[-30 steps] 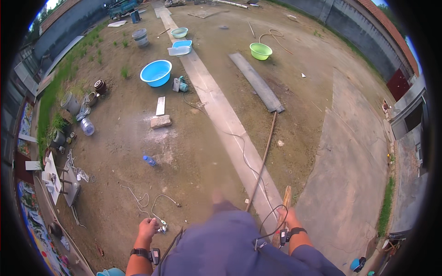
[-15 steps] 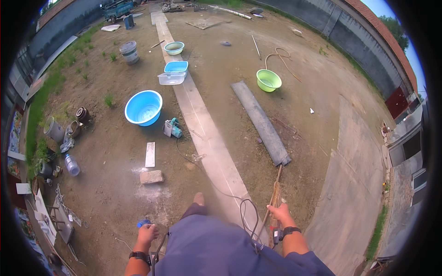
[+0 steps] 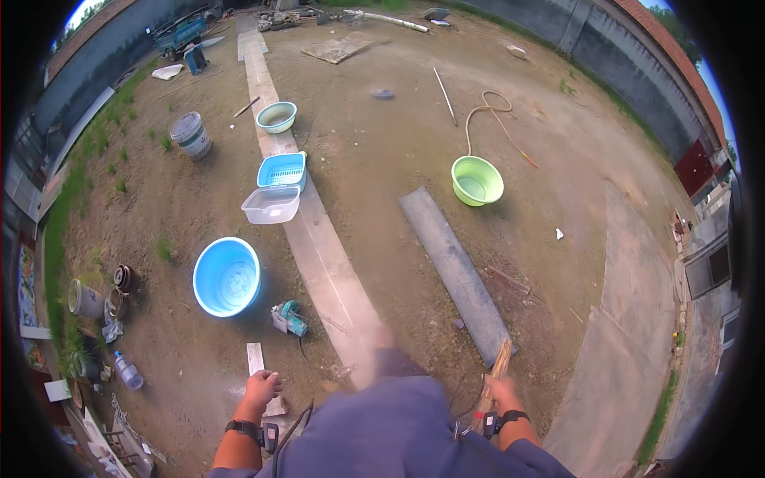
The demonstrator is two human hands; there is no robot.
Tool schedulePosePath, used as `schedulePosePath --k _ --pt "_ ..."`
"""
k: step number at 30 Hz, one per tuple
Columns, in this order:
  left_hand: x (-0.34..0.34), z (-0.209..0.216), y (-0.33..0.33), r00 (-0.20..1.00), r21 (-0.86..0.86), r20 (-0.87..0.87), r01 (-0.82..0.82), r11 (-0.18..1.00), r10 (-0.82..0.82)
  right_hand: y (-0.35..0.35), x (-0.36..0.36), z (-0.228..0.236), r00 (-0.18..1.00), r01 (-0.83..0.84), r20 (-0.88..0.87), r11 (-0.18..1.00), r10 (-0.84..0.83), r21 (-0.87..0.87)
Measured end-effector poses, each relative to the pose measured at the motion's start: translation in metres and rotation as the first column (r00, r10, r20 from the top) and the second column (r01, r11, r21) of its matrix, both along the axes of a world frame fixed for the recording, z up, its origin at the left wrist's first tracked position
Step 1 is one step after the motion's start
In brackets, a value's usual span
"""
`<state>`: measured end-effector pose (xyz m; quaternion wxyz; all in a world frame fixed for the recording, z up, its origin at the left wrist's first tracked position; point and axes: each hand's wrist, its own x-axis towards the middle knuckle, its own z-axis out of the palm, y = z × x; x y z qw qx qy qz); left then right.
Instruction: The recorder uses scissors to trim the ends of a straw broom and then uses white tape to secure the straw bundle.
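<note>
Wood [image 3: 500, 362] lies in the right hand's [image 3: 501, 392] closed grip, at the grey plank's [image 3: 456, 271] near end; we judge it taken up, not yet set down. Left of the plank, the left hand [image 3: 262, 392] curls, contents indeterminable to us.

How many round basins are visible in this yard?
3: a large blue basin left of the paved strip, a pale green basin on that strip, and a bright green basin to its right. Others may be hidden.
</note>
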<state>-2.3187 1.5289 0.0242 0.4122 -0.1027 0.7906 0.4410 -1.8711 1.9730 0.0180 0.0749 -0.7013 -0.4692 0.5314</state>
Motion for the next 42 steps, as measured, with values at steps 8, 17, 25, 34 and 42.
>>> schedulePosePath --k 8,17,25,34,42 --pt "-0.130 0.025 0.146 0.987 0.003 0.126 -0.101 0.995 0.099 0.240 -0.303 0.071 0.974 -0.225 -0.002 0.969 0.226 0.105" --pt "-0.408 -0.001 0.357 0.984 0.083 0.141 -0.119 0.989 0.107 0.406 -0.541 0.061 0.863 -0.481 0.223 0.873 0.454 0.083" --pt "-0.678 0.015 0.531 0.993 0.048 -0.116 0.019 0.999 -0.013 0.561 -0.707 0.026 0.948 -0.294 0.136 0.955 0.287 0.035" --pt "-0.855 0.005 0.665 0.980 0.014 0.058 -0.192 0.981 0.191 0.788 -1.084 0.084 0.854 -0.514 0.259 0.811 0.452 0.279" --pt "-1.037 -0.032 0.725 0.888 -0.001 0.241 -0.403 0.915 0.391 0.920 -1.518 0.138 0.538 -0.772 0.222 0.369 0.813 0.518"
